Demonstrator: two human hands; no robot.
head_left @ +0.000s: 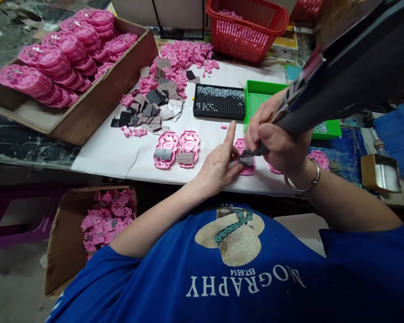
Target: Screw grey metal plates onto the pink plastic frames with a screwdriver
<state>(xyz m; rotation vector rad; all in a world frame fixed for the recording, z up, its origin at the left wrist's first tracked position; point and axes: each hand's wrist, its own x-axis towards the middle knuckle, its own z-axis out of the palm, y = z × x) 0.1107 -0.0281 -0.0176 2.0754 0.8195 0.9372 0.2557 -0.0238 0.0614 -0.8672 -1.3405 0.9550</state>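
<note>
My right hand (278,142) grips a dark electric screwdriver (340,78) that slants down from the upper right, its tip on a pink plastic shell (246,167) lying on the white table (121,152). My left hand (218,163) steadies that shell from the left, index finger raised, fingertips on the grey plate fitted in it. Two more pink shells (177,149) with grey plates lie side by side just to the left. Another pink shell (319,158) shows past my right wrist.
A black tray of screws (218,101) and a green tray (256,96) sit behind my hands. Loose grey plates (155,110) and small pink parts (185,56) are heaped farther back. A wooden box of stacked pink shells (63,58), a red basket (247,27) and a floor carton (104,217) surround the table.
</note>
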